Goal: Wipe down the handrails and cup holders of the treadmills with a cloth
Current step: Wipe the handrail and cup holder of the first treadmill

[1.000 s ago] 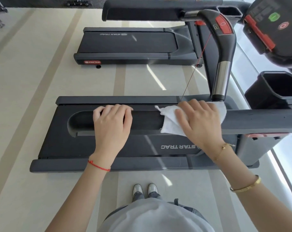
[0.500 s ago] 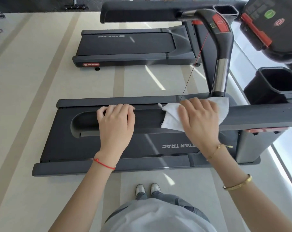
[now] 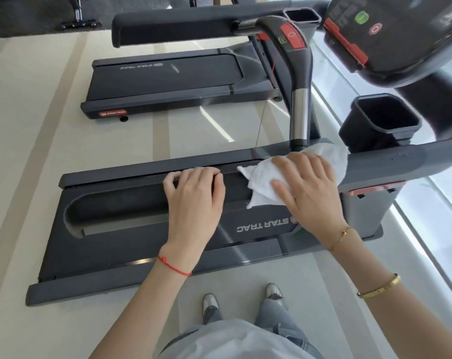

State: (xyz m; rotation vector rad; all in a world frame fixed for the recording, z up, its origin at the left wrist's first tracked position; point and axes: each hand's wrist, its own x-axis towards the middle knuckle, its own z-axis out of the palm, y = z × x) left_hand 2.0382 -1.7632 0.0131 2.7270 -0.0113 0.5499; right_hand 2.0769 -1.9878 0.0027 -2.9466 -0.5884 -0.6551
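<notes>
While left hand (image 3: 194, 203) grips handrail (image 3: 131, 195), right hand (image 3: 307, 187) presses cloth (image 3: 333, 156) flat-fingered; rail runs left-right, cup holder (image 3: 380, 123) beyond right hand.

Pale floor (image 3: 33, 156) is crossed by darker beige stripes (image 3: 160, 130). Sunlight streaks (image 3: 216, 125) are cast on it. A glass panel (image 3: 427, 211) is seen at right; dark equipment (image 3: 77, 22) at rear.
</notes>
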